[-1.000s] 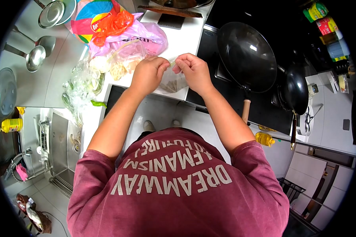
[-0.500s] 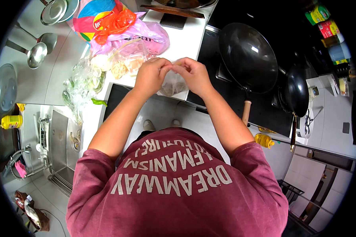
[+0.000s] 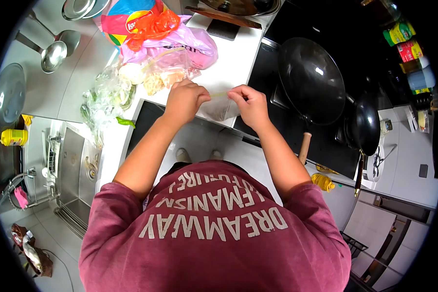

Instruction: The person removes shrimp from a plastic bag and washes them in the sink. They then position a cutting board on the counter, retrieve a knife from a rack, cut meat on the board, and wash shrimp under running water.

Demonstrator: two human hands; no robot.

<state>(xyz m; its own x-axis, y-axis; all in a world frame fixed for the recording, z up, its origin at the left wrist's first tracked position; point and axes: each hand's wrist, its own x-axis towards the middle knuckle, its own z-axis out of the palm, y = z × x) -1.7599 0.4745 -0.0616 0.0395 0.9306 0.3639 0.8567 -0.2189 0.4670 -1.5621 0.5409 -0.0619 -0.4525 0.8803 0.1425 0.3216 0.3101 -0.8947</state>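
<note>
A clear plastic bag (image 3: 219, 108) with greyish contents hangs at the counter's front edge, a yellow-green strip along its top. My left hand (image 3: 184, 101) pinches the left end of that strip. At the right end, my right hand (image 3: 249, 103) grips the bag between thumb and fingers. Just behind my left hand lies another clear bag (image 3: 166, 65), beside pale food pieces (image 3: 154, 83). Left of these are green vegetables in clear plastic (image 3: 104, 97) and a green pepper (image 3: 125, 121).
A black wok (image 3: 311, 80) sits on the dark stove (image 3: 265, 73) to the right, its wooden handle toward me. A smaller black pan (image 3: 365, 121) is beyond it. Pink and red bags (image 3: 202, 46) lie at the back; the sink (image 3: 75, 165) is at left.
My hands, close together half a second ago, are now farther apart, with the bag's top strip stretched between them. The whole view has shifted slightly.
</note>
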